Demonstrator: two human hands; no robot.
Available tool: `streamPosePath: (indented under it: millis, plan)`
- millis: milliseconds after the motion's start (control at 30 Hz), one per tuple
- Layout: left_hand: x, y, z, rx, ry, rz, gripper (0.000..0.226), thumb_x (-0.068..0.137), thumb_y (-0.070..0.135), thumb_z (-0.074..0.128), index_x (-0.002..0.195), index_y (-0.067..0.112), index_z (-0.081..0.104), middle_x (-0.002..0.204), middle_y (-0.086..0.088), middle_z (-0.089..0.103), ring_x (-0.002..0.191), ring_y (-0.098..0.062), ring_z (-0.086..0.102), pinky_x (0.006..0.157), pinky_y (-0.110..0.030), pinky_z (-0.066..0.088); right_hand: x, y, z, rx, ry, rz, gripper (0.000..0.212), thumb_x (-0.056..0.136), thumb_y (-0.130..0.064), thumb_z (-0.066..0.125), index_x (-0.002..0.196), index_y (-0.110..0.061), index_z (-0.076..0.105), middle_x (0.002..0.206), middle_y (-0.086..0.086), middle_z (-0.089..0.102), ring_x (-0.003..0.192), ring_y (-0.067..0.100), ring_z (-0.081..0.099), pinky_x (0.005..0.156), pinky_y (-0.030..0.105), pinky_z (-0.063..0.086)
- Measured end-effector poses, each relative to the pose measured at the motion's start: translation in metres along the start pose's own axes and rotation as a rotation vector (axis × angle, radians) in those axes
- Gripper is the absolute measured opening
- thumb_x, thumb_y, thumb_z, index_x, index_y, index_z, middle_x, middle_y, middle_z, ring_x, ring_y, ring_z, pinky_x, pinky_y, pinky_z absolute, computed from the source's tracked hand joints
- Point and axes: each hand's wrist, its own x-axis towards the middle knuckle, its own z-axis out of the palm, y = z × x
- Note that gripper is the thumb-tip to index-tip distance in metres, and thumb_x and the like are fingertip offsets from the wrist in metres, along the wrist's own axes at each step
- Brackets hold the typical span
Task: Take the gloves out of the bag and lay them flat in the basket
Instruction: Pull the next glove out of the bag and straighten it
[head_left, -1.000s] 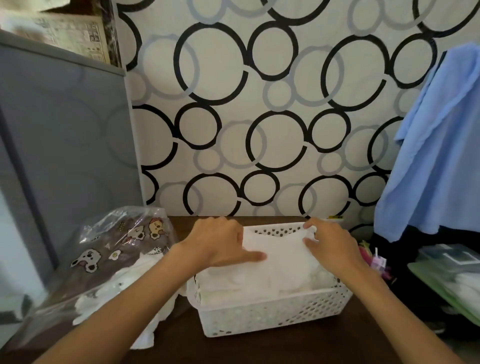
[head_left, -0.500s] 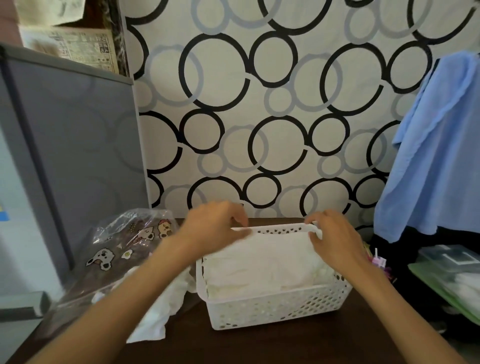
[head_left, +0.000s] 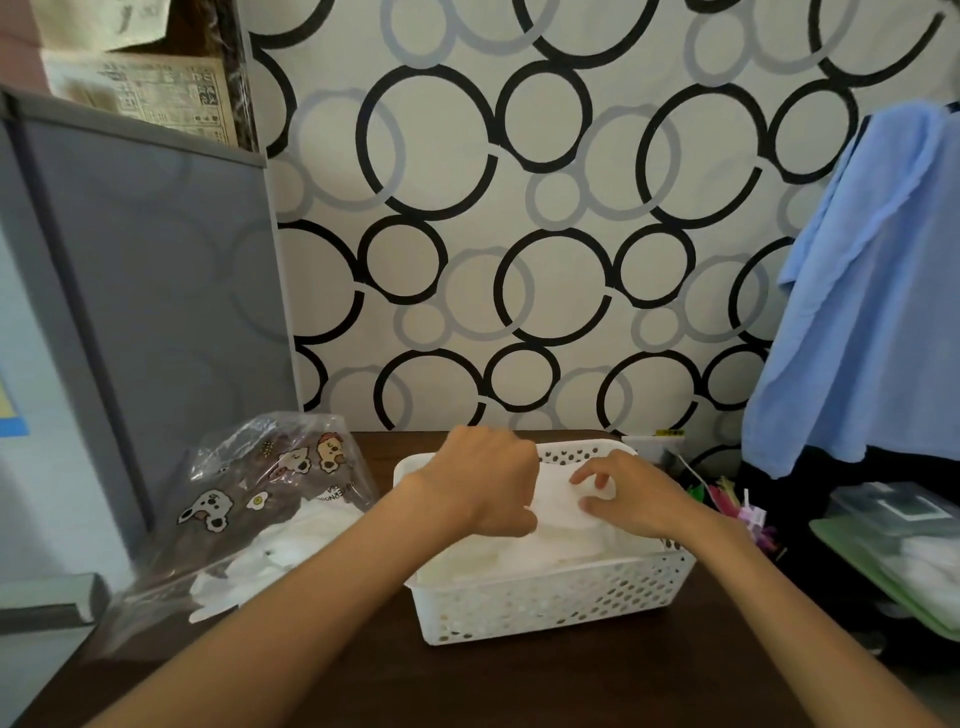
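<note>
Since the frame 1 second back, your left hand has left its flat press on the pile and moved over the far left part of the basket, its fingers now curled under. Your right hand has come in from the far right corner toward the middle, and it pinches a white fold of the top glove between thumb and fingertips. Whether your left hand has hold of that glove is hidden by its own knuckles, so you cannot tell from this view; it lies on or just above the white pile.

You look well into the job, not at its end. 1 stack of white gloves already fills the basket nearly to the rim, lying fairly level at the near side. More white gloves show inside the clear bag with the cartoon print, and some spill from its mouth onto the dark table, just left of the basket. So what is left, by this view, is settling the glove in hand and emptying the bag.

That top glove is thin, pale and limp; it sits slightly bunched under your fingers, not yet flat. How many gloves are stacked cannot be counted.
</note>
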Motion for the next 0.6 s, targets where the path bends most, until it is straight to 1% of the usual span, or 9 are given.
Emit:
streamPosePath:
  millis: [67, 133, 200, 267, 333, 400, 433, 500, 600]
  plan:
    - [-0.004, 0.003, -0.004, 0.002, -0.068, 0.066, 0.026, 0.085, 0.045, 0.062, 0.093, 0.022, 0.069, 0.089, 0.005, 0.062, 0.083, -0.015, 0.056, 0.061, -0.024, 0.036, -0.001, -0.003, 0.002, -0.027, -0.008, -0.01, 0.032, 0.091, -0.03, 0.059, 0.123, -0.032, 0.057, 0.126, -0.003, 0.052, 0.113, 0.014, 0.049, 0.098, 0.03, 0.039]
    - [-0.007, -0.003, -0.009, -0.099, -0.214, -0.004, 0.041, 0.085, 0.061, 0.055, 0.097, 0.025, 0.069, 0.096, 0.008, 0.064, 0.089, -0.014, 0.057, 0.069, -0.027, 0.041, -0.005, -0.004, 0.001, -0.067, -0.015, -0.02, 0.033, 0.091, -0.03, 0.059, 0.124, -0.032, 0.056, 0.132, -0.004, 0.048, 0.12, 0.015, 0.045, 0.1, 0.031, 0.038]
    - [-0.01, -0.022, -0.013, -0.217, -0.253, -0.152, 0.053, 0.085, 0.07, 0.044, 0.11, 0.029, 0.065, 0.114, 0.011, 0.061, 0.103, -0.014, 0.055, 0.084, -0.033, 0.045, -0.01, -0.002, -0.005, -0.058, 0.087, -0.039, 0.03, 0.092, -0.027, 0.058, 0.122, -0.033, 0.057, 0.128, -0.004, 0.05, 0.111, 0.012, 0.048, 0.093, 0.029, 0.042]
    - [-0.013, -0.041, -0.008, -0.207, -0.18, -0.223, 0.058, 0.087, 0.071, 0.038, 0.127, 0.032, 0.053, 0.131, 0.01, 0.054, 0.117, -0.015, 0.05, 0.096, -0.038, 0.044, -0.011, 0.002, -0.013, 0.032, 0.198, -0.081, 0.03, 0.092, -0.021, 0.058, 0.119, -0.033, 0.058, 0.121, -0.002, 0.052, 0.096, 0.009, 0.048, 0.084, 0.025, 0.042]
    - [-0.016, -0.048, 0.009, -0.164, -0.244, -0.217, 0.075, 0.085, 0.074, 0.035, 0.147, 0.033, 0.027, 0.154, 0.005, 0.031, 0.138, -0.019, 0.033, 0.111, -0.046, 0.031, -0.009, 0.002, -0.015, 0.059, 0.067, -0.107, 0.04, 0.091, -0.02, 0.059, 0.127, -0.035, 0.051, 0.131, 0.0, 0.045, 0.112, 0.013, 0.045, 0.097, 0.03, 0.039]
    - [-0.019, -0.046, 0.033, -0.122, -0.367, -0.202, 0.09, 0.082, 0.078, 0.031, 0.153, 0.03, 0.002, 0.161, 0.003, 0.002, 0.148, -0.02, 0.008, 0.12, -0.045, 0.007, -0.003, 0.001, -0.007, -0.08, -0.195, -0.095, 0.058, 0.09, -0.022, 0.059, 0.141, -0.037, 0.034, 0.149, 0.001, 0.025, 0.139, 0.023, 0.02, 0.115, 0.043, 0.022]
    - [-0.021, -0.045, 0.044, -0.093, -0.407, -0.188, 0.092, 0.083, 0.079, 0.029, 0.153, 0.03, -0.005, 0.161, 0.003, -0.004, 0.148, -0.018, 0.001, 0.119, -0.044, -0.002, -0.001, 0.002, -0.002, -0.131, -0.29, -0.078, 0.064, 0.09, -0.023, 0.058, 0.144, -0.037, 0.026, 0.153, 0.001, 0.016, 0.142, 0.026, 0.01, 0.117, 0.046, 0.015]
    - [-0.022, -0.047, 0.057, -0.053, -0.46, -0.178, 0.09, 0.085, 0.078, 0.026, 0.152, 0.029, -0.01, 0.161, 0.002, -0.006, 0.148, -0.017, -0.002, 0.118, -0.044, -0.01, 0.0, 0.005, 0.004, -0.115, -0.356, -0.035, 0.071, 0.089, -0.025, 0.059, 0.147, -0.037, 0.02, 0.154, 0.0, 0.01, 0.143, 0.026, 0.005, 0.117, 0.045, 0.012]
    - [-0.02, -0.045, 0.067, 0.036, -0.485, -0.175, 0.082, 0.091, 0.07, 0.025, 0.152, 0.028, -0.01, 0.161, 0.0, -0.003, 0.149, -0.02, 0.002, 0.118, -0.048, -0.011, 0.0, 0.013, 0.01, -0.039, -0.344, -0.007, 0.074, 0.087, -0.026, 0.062, 0.147, -0.035, 0.019, 0.154, -0.001, 0.011, 0.143, 0.023, 0.007, 0.117, 0.041, 0.013]
